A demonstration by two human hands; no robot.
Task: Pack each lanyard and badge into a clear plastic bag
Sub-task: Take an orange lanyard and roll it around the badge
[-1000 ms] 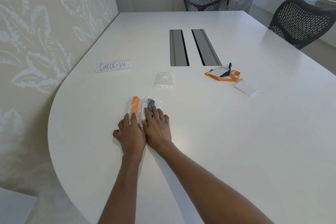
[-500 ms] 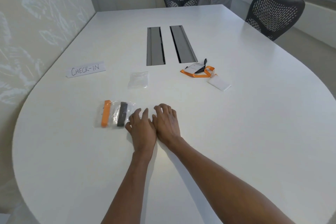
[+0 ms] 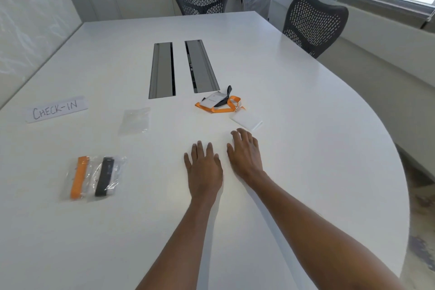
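Two packed clear bags lie side by side at the near left of the white table (image 3: 306, 125): one holds an orange lanyard (image 3: 78, 178), the other a black lanyard (image 3: 104, 176). An empty clear bag (image 3: 134, 120) lies further back. A loose orange lanyard (image 3: 220, 108) with a white badge (image 3: 246, 121), and a second white badge (image 3: 211, 100) with a black lanyard (image 3: 223, 99), sit past my hands. My left hand (image 3: 203, 167) and right hand (image 3: 246, 154) hover palm down over the table, fingers spread, holding nothing. The right fingertips are just short of the white badge.
A paper sign reading CHECK-IN (image 3: 56, 109) lies at the left. Two grey cable slots (image 3: 183, 68) run down the table's middle. Two black mesh chairs (image 3: 314, 23) stand at the far and right edges. A wall borders the table's left side.
Both hands left the packed bags at the left and moved right and forward, towards the loose orange lanyard and badge. The packed bags stay where they were set down.
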